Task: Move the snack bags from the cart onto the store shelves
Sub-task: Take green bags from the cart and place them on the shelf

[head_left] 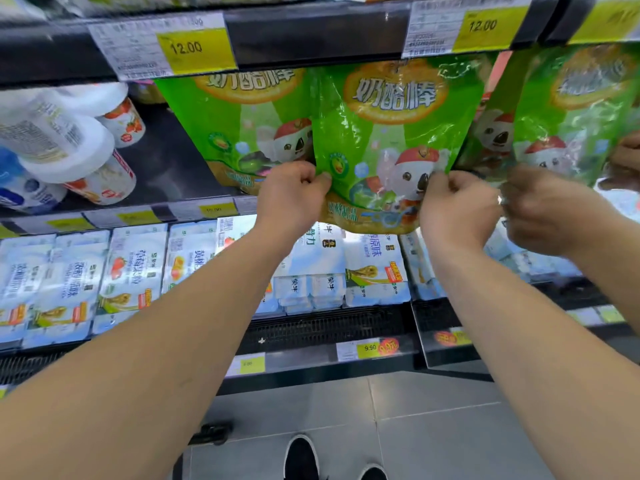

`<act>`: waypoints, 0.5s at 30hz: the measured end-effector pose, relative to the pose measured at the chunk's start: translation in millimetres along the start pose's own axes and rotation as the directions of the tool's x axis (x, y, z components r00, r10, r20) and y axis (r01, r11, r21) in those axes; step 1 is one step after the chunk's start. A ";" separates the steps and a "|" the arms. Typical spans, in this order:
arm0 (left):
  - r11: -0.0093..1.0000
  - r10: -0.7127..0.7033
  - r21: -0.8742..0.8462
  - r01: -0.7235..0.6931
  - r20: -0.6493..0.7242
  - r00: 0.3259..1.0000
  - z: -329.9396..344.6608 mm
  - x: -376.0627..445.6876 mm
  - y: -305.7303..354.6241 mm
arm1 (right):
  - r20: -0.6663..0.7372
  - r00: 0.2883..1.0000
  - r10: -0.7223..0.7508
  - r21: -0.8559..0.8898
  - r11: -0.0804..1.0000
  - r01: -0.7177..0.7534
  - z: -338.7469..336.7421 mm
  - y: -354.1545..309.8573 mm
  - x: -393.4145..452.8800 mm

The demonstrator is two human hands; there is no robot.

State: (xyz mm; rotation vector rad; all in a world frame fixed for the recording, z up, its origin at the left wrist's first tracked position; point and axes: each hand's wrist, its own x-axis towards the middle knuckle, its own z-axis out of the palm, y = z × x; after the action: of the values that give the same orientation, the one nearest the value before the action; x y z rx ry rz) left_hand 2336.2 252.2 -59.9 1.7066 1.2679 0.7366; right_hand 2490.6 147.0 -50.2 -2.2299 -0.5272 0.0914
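**Green snack bag held up to the shelf row**

While both arms reach up to the chilled shelves, the person holds one green snack bag (391, 140) in front of the row of the same bags. The left hand (294, 195) pinches the bag's lower left edge between thumb and curled fingers, and the right hand (453, 202) pinches the lower right edge in the same way. I think the bag is gripped by its two lower corners so that it stays flat and upright, with the koala picture facing out, while its top goes up under the shelf rail (311, 32) with the yellow price tags (194, 46).

This bag overlaps a neighbouring green bag (242, 126) on its left. At the right, the glass divider (519, 133) appears to reflect another bag and a hand. I cannot tell if the top of the bag is already on a hook, because the rail hides it.

Below are white yogurt bottles (86, 150) lying on their side, and lower down a row of yogurt multipacks (131, 268). No cart is in view.
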 end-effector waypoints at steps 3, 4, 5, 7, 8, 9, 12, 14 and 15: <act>0.999 -0.029 -0.037 0.029 -0.013 0.999 3.7 1.1 2.0 | 0.010 1.000 0.026 0.058 0.998 -0.026 1.4 -14.0 10.0; 0.996 -0.059 -0.070 0.057 -0.020 0.998 4.4 1.0 4.1 | 0.012 1.000 0.028 0.126 0.992 -0.030 4.8 -16.8 13.2; 0.989 -0.096 -0.116 0.093 -0.021 0.995 5.5 2.8 6.8 | 0.007 1.000 0.026 0.201 0.979 -0.027 7.9 -20.2 16.4; 0.964 -0.148 -0.222 0.144 -0.001 0.989 8.3 3.1 15.0 | 0.011 1.000 -0.012 0.269 0.963 0.008 8.3 -26.5 17.0; 0.950 -0.162 -0.271 0.156 0.002 0.987 11.0 3.0 19.5 | 0.016 0.999 -0.047 0.305 0.951 0.040 6.1 -29.1 14.8; 0.940 -0.170 -0.299 0.161 -0.004 0.985 14.3 3.4 21.8 | 0.018 0.996 -0.084 0.350 0.934 0.072 3.3 -29.7 10.1; 0.933 -0.200 -0.312 0.178 -0.040 0.979 23.4 5.3 22.4 | 0.038 0.962 -0.270 0.405 0.884 0.232 -1.2 -17.7 -11.1; 0.926 -0.231 -0.319 0.202 -0.056 0.971 24.9 8.4 19.0 | -0.004 0.904 -0.429 0.256 0.873 0.415 3.9 -1.2 -22.6; 0.920 -0.248 -0.325 0.217 -0.057 0.967 25.1 10.0 17.2 | 0.007 0.877 -0.481 0.180 0.863 0.472 6.6 6.0 -26.3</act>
State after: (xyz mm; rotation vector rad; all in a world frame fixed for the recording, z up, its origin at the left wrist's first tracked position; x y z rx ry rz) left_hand 2368.0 252.6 -56.2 1.2495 1.3117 0.8373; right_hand 2467.1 137.7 -61.9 -1.8726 -1.0468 -0.0629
